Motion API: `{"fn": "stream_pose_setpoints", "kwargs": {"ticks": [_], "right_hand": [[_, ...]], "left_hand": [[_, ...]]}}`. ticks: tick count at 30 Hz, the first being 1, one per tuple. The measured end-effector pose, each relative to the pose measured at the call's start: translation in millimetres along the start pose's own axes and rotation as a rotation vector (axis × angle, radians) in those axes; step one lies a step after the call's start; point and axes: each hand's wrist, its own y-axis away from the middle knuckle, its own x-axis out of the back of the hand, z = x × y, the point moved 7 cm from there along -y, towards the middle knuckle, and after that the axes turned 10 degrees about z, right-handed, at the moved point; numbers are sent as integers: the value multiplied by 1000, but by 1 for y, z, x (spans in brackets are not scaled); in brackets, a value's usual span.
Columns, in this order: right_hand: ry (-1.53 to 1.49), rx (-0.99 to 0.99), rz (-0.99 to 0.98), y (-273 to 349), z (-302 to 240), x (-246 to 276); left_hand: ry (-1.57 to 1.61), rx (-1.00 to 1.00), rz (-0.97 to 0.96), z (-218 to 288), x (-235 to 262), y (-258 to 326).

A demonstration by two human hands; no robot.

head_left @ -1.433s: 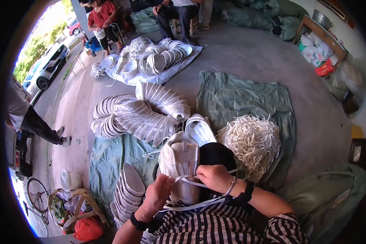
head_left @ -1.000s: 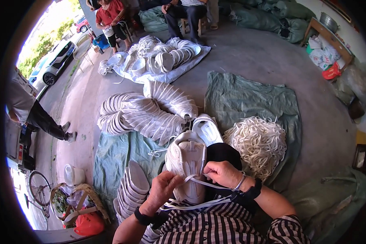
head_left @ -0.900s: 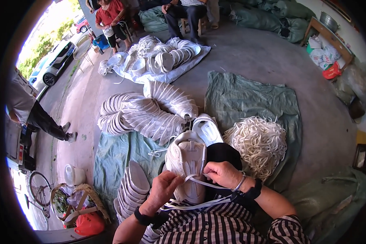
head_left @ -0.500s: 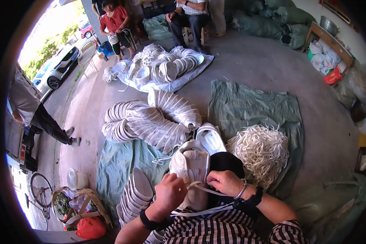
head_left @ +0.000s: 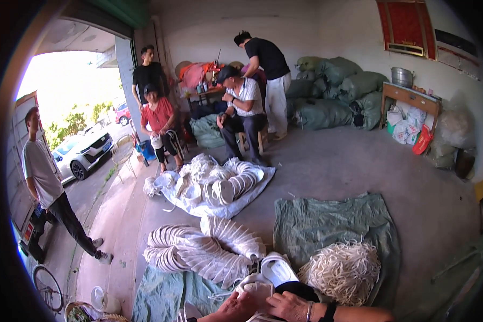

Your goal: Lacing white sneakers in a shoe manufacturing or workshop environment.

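Observation:
A pale beige shoe stands at the lower edge, its lower part cut off. My left hand is closed at its left side, and my right hand is closed at its right. A white shoelace ran between my fingers a moment ago; now my hands mostly hide it. Behind the right hand sits a black rounded thing. Just beyond the shoe lies a white shoe seen from above. To the right is a heap of white laces. Rows of nested white shoes lie ahead, to the left.
Green sheets cover the floor near me. Farther off, more shoes lie on a white sheet. A person in red sits there, another sits beside, and several people stand around. Green sacks and a wooden table line the back.
My view has tilted up, so the hands and shoe now sit at the lower edge and the far people show more fully. The hands remain at the shoe.

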Motion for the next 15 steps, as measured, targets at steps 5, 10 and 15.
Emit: {"fn": "stream_pose_setpoints", "kwargs": {"ticks": [5,10,15], "right_hand": [[4,-6,116,-5,6,2],[-164,-39,137,-4,12,-2],[-195,-32,156,-2,14,-3]], "left_hand": [[325,235,54,-2,-28,-16],[815,476,126,7,-34,-18],[1329,711,179,3,-39,-35]]}}
